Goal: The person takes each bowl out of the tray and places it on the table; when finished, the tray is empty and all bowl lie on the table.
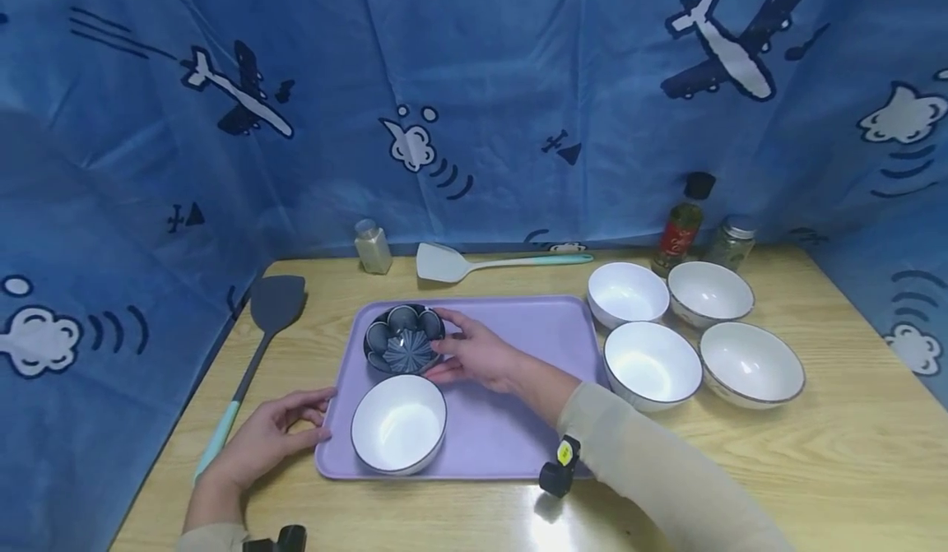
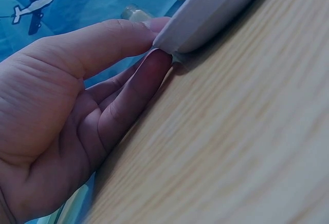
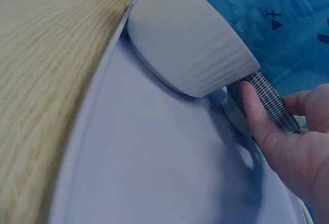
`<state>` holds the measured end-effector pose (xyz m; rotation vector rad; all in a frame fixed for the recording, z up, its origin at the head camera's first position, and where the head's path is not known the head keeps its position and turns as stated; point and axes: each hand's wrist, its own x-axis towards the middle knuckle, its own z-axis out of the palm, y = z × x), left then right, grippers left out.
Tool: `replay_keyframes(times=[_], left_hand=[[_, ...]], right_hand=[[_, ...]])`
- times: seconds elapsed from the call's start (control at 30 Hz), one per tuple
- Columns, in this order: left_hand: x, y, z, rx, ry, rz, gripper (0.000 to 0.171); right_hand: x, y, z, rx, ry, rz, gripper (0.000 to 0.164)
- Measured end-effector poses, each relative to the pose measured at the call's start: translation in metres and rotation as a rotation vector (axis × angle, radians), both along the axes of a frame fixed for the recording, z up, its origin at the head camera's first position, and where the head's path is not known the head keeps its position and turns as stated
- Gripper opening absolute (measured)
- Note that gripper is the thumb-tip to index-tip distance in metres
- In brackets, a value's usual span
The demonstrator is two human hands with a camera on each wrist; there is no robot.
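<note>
A dark blue bowl (image 1: 406, 339) with a petal-patterned inside sits at the left back of the purple tray (image 1: 518, 330). My right hand (image 1: 474, 354) holds this bowl by its right side, thumb and fingers spread along the wall. In the right wrist view the patterned outside of the dark bowl (image 3: 264, 100) shows between thumb and finger. A white bowl (image 1: 399, 424) stands in front of it on the tray, close to the dark one. My left hand (image 1: 270, 437) pinches the tray's left rim; the left wrist view shows thumb and a finger at the tray edge (image 2: 205, 23).
Right of the tray stand several white bowls (image 1: 652, 367). Behind them are a sauce bottle (image 1: 677, 235) and a lidded jar (image 1: 731, 242). A pale spatula (image 1: 444, 264) and a small shaker (image 1: 373, 248) lie at the back. A dark turner (image 1: 277, 303) lies along the left.
</note>
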<state>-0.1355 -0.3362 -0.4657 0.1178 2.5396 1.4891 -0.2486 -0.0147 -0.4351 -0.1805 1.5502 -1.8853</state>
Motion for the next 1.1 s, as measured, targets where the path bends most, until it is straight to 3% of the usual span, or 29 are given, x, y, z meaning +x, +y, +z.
replay_keyframes(times=[0.53,0.8,1.1], left_hand=[[-0.001,-0.003,-0.002,0.013,-0.008,-0.001,0.06],[-0.002,-0.004,-0.003,-0.027,-0.018,0.011,0.06],[0.0,-0.002,0.0,-0.018,0.001,0.0,0.06]], right_hand=[[0.004,0.026,0.02,-0.038,-0.037,-0.111,0.07],[0.018,0.058,0.043,-0.038,0.009,-0.078,0.071],[0.04,0.091,0.056,-0.021,0.058,-0.008,0.07]])
